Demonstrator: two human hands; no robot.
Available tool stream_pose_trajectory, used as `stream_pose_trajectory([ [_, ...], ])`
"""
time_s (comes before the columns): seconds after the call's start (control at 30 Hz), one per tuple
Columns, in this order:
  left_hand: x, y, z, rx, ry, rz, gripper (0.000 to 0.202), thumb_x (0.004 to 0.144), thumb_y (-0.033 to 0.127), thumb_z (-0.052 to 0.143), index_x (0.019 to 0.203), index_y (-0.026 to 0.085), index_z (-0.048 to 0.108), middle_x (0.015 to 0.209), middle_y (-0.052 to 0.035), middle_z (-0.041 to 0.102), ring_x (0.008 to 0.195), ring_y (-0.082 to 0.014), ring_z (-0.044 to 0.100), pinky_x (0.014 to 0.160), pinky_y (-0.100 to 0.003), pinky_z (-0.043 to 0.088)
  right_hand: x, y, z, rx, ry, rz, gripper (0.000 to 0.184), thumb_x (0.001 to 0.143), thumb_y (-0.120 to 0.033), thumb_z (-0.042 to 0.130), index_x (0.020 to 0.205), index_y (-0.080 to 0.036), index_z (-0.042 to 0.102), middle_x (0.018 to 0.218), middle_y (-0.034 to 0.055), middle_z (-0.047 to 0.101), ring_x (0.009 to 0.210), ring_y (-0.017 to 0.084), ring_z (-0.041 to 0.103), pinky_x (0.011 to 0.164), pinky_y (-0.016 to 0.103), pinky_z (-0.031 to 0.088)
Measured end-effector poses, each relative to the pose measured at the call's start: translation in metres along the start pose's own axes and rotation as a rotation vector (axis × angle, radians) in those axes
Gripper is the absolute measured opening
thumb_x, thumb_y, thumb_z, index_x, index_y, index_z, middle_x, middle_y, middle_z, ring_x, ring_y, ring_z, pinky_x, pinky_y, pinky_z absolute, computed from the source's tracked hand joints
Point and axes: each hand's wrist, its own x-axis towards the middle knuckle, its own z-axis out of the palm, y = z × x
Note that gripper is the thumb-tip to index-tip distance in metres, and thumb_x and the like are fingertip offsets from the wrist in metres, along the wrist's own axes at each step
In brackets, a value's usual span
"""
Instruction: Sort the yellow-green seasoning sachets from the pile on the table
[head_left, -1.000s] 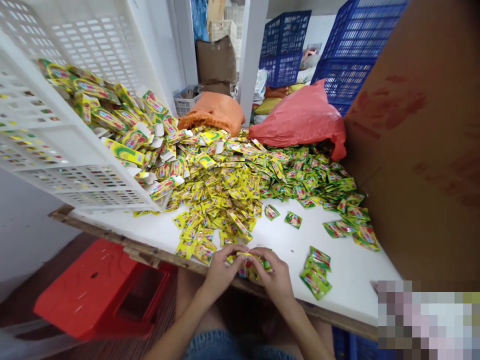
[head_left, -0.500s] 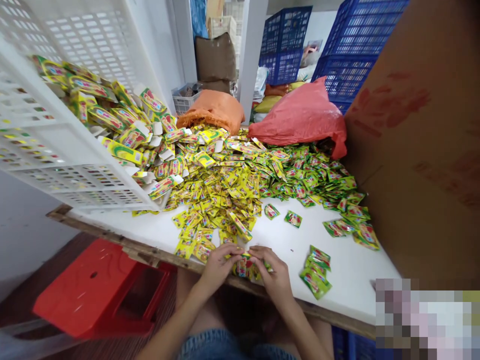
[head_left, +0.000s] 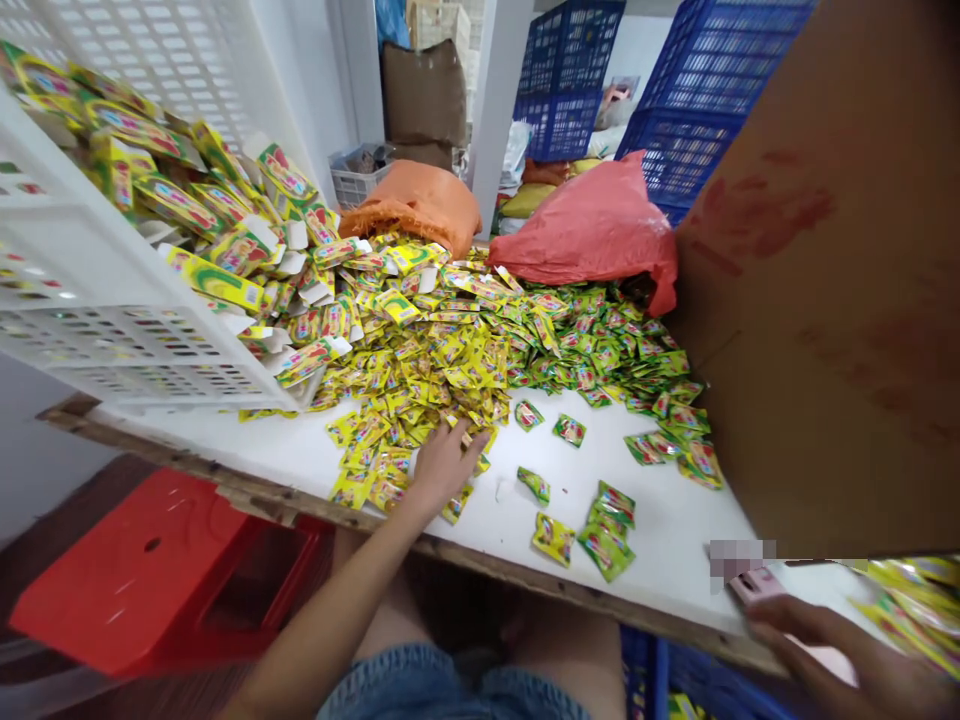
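My left hand (head_left: 444, 462) reaches to the front edge of the pile of small yellow sachets (head_left: 405, 400). Its fingers are closed around a slim yellow carton (head_left: 466, 437), which they largely cover. My right hand (head_left: 847, 640), blurred, is at the lower right with its fingers apart, over a pink phone-like object (head_left: 757, 583). Between the hands, a green sachet (head_left: 534, 485) and a yellow sachet (head_left: 553, 540) lie loose on the white tabletop. Several green sachets (head_left: 609, 530) are grouped just right of them.
A white crate (head_left: 150, 345) tips open cartons (head_left: 247, 240) onto the table at left. Behind stand an orange sack (head_left: 420, 200), a red sack (head_left: 592, 225) and green sachets (head_left: 600, 340). A cardboard box (head_left: 795, 380) walls the right. Yellow packs (head_left: 915, 610) show lower right; a red stool (head_left: 135, 570) stands lower left.
My hands were together at the table's front edge over a carton and sachets. They have parted: the left moved forward to the pile, the right to the lower right. Two sachets now lie loose there.
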Motion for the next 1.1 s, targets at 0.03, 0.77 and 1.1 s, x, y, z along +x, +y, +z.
stream_pose_trajectory([
  [0.03, 0.004, 0.001, 0.004, 0.042, 0.000, -0.007, 0.039, 0.080, 0.048, 0.045, 0.102, 0.019, 0.058, 0.081, -0.0081, 0.059, 0.078, -0.0235, 0.055, 0.071, -0.032, 0.039, 0.002, -0.005, 0.004, -0.009, -0.098, -0.019, 0.022, 0.056, -0.048, 0.067, 0.068, -0.029, 0.069, 0.071, 0.0076, 0.069, 0.063, 0.026, 0.063, 0.055, 0.034, 0.049],
  [0.77, -0.037, -0.003, 0.000, -0.929, 0.126, -0.120, 0.054, 0.071, 0.021, 0.060, 0.118, 0.020, 0.035, 0.097, -0.0044, 0.062, 0.082, -0.0148, 0.060, 0.076, -0.028, 0.046, 0.056, -0.111, 0.114, 0.372, -0.248, -0.172, 0.022, 0.086, -0.036, 0.039, 0.074, -0.020, 0.047, 0.067, 0.0010, 0.058, 0.060, 0.015, 0.053, 0.057, 0.025, 0.039],
  [1.1, -0.046, -0.003, 0.015, -1.245, -0.304, -0.366, 0.032, 0.065, 0.027, 0.064, 0.091, 0.010, 0.056, 0.081, -0.0114, 0.069, 0.068, -0.0212, 0.064, 0.061, -0.032, 0.050, 0.044, -0.100, 0.128, 0.108, -0.529, -0.221, 0.010, 0.078, -0.025, 0.047, 0.081, -0.021, 0.055, 0.063, -0.0014, 0.058, 0.064, 0.017, 0.055, 0.060, 0.026, 0.037],
])
